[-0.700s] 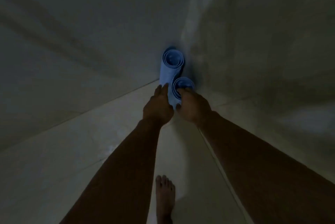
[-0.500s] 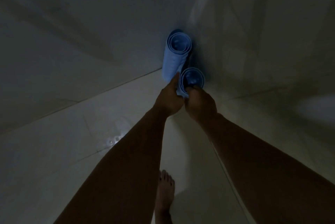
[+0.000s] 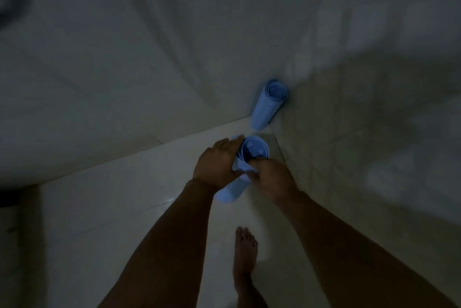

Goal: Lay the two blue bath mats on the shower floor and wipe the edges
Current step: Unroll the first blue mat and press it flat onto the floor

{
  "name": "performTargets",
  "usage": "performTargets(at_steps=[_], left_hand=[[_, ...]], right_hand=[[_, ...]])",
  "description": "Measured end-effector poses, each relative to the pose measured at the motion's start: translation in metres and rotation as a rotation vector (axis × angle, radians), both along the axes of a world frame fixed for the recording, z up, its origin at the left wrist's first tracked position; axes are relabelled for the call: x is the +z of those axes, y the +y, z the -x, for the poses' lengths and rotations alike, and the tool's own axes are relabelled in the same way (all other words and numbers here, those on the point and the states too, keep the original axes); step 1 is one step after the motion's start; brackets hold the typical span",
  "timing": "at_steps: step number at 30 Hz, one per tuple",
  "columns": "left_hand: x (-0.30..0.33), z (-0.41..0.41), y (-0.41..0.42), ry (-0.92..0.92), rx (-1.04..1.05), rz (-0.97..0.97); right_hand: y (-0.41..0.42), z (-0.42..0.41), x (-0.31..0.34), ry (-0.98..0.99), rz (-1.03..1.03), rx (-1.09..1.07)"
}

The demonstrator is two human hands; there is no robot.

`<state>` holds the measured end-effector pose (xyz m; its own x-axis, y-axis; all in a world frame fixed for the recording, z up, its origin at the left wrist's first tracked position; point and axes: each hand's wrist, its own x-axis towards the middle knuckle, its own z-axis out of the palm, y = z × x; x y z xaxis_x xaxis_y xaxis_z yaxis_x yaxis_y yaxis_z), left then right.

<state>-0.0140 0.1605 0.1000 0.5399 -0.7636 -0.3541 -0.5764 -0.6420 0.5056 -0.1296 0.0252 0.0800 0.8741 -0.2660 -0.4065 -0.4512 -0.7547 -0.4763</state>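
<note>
Two rolled blue bath mats are in the dim shower corner. The far rolled mat [image 3: 268, 105] stands upright against the corner where the walls meet. The near rolled mat [image 3: 252, 152] is lifted away from the corner, held between both hands, its open end facing up. My left hand [image 3: 215, 162] grips its left side with the fingers wrapped around the roll. My right hand [image 3: 270, 179] pinches its loose front edge. The roll's lower end [image 3: 228, 194] shows below my hands.
Pale tiled walls [image 3: 124, 71] rise to the left and right of the corner. The tiled shower floor [image 3: 112, 208] stretches towards me. My bare foot [image 3: 244, 253] stands on the floor just below my hands. A dark gap [image 3: 12, 195] lies at the far left.
I have pulled the near roll out of the corner towards me, leaving the other roll standing alone. My view has moved back and to the left.
</note>
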Motion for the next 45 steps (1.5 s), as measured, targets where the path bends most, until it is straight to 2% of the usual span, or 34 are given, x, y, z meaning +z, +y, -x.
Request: performTargets(at_steps=[5,8,11,13,16,19,21,23,25,30,34,42,45], left_hand=[[0.163,0.001,0.091,-0.206,-0.016,-0.146],[0.267,0.019,0.146,-0.290,-0.119,-0.217],[0.351,0.039,0.197,-0.341,-0.198,-0.228],[0.407,0.055,0.239,-0.398,-0.208,-0.176],[0.476,0.072,0.287,-0.502,-0.213,-0.147],[0.531,0.086,0.322,-0.604,-0.218,-0.148],[0.561,0.092,0.342,-0.651,-0.200,-0.119],[0.590,0.099,0.362,-0.696,-0.193,-0.109],[0.613,0.104,0.376,-0.748,-0.194,-0.109],[0.653,0.110,0.405,-0.866,-0.183,-0.147],[0.669,0.112,0.421,-0.896,-0.181,-0.186],[0.653,0.087,0.462,-0.781,-0.007,-0.114],[0.636,0.077,0.469,-0.725,0.029,-0.064]], right_hand=[[0.091,0.000,0.158,-0.024,-0.016,-0.080],[0.150,0.011,0.259,-0.068,0.036,-0.107],[0.198,0.028,0.341,-0.180,0.110,-0.052],[0.235,0.043,0.395,-0.171,0.187,0.041],[0.276,0.055,0.458,-0.065,0.395,0.118],[0.308,0.061,0.502,-0.206,0.527,0.075],[0.323,0.064,0.531,-0.278,0.659,0.148],[0.336,0.069,0.560,-0.327,0.681,0.195],[0.345,0.072,0.585,-0.365,0.613,0.215],[0.357,0.083,0.613,-0.422,0.387,0.236],[0.350,0.096,0.602,-0.316,0.339,0.182],[0.313,0.139,0.510,0.003,0.272,0.060],[0.310,0.152,0.476,-0.003,0.192,0.008]])
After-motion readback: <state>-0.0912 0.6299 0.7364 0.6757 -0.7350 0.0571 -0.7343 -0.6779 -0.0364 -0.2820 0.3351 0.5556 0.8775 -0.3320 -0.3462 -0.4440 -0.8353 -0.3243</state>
